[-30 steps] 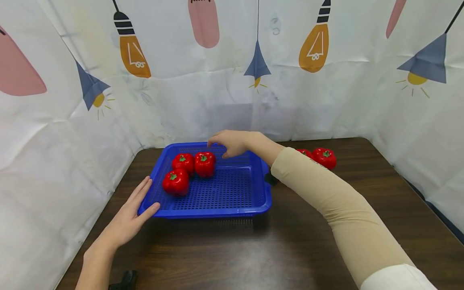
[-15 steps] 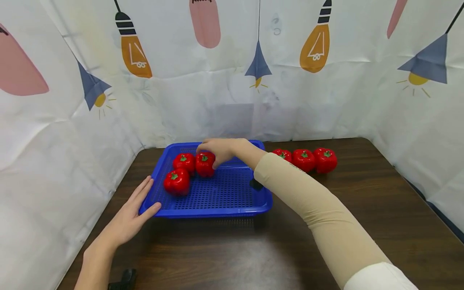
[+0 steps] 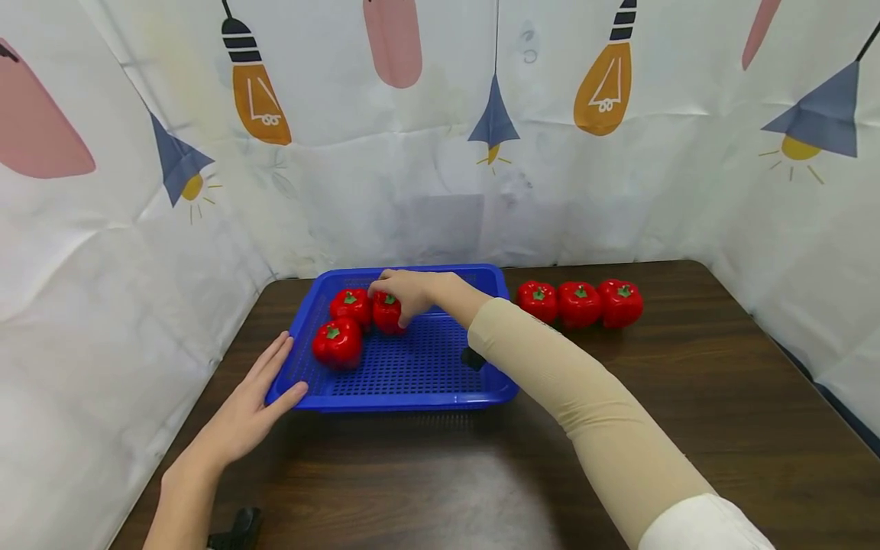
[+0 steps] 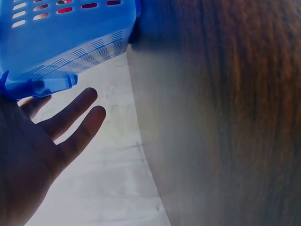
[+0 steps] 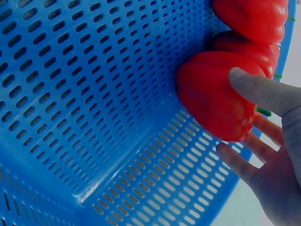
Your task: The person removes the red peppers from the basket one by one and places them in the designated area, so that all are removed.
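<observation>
A blue perforated plastic basket (image 3: 412, 400) sits on the table with three red bell peppers in its left half. My right hand (image 3: 412, 292) reaches in from the right and grips the rightmost red bell pepper (image 3: 387, 316). In the right wrist view, the thumb (image 5: 254, 87) lies on one side of that pepper, with fingers round the other. Beside it is a second pepper (image 3: 351, 307), and a third pepper (image 3: 337, 345) lies nearer the front. My left hand (image 3: 241, 420), fingers spread and straight, rests at the basket's left rim.
To the right of the basket, three more red peppers (image 3: 580, 305) stand in a row near the back of the dark wooden table (image 3: 722, 397). White printed cloth (image 3: 344, 206) hangs behind and at the sides. A black object (image 3: 237, 528) shows below the left wrist.
My right hand has moved left and down from above the back of the basket onto the rightmost pepper inside. Its arm has uncovered the row at right. The left hand keeps its place.
</observation>
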Demonstrator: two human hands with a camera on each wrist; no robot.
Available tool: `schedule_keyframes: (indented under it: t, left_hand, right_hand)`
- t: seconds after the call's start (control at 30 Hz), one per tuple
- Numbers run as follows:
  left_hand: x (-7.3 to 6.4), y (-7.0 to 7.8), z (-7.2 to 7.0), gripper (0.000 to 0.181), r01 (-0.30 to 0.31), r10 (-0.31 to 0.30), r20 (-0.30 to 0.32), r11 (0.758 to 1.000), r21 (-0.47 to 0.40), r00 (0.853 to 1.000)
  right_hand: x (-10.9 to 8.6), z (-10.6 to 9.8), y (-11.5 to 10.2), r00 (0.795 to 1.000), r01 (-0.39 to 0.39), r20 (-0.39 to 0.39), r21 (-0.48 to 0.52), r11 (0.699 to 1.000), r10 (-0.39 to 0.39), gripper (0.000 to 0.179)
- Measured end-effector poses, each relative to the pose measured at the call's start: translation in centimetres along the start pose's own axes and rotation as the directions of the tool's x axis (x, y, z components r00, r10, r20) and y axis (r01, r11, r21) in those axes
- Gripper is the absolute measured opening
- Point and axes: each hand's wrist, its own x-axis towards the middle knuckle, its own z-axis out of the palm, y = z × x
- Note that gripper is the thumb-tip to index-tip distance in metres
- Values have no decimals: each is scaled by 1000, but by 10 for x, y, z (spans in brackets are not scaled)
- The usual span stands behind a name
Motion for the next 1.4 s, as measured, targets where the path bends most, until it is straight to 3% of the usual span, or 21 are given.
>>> schedule_keyframes:
  t: [0.37, 0.87, 1.1, 1.4]
  left_hand:
    - [0, 0, 1, 77, 0, 0, -2, 1000, -9, 1000]
    - [0, -1, 3, 76, -11, 10, -21, 999, -36, 1000]
    - [-1, -2, 4, 76, -18, 16, -34, 999, -43, 999]
    - [0, -1, 5, 76, -20, 18, -32, 999, -47, 999]
  right_hand:
    - [-1, 3, -3, 1000, -13, 0, 3, 1000, 13, 63]
    - [-15, -9, -4, 993, 40, 115, -101, 994, -28, 66]
    - [-31, -19, -6, 990, 76, 127, -116, 990, -62, 64]
    - [-65, -37, -9, 985, 132, 135, -171, 976, -110, 60]
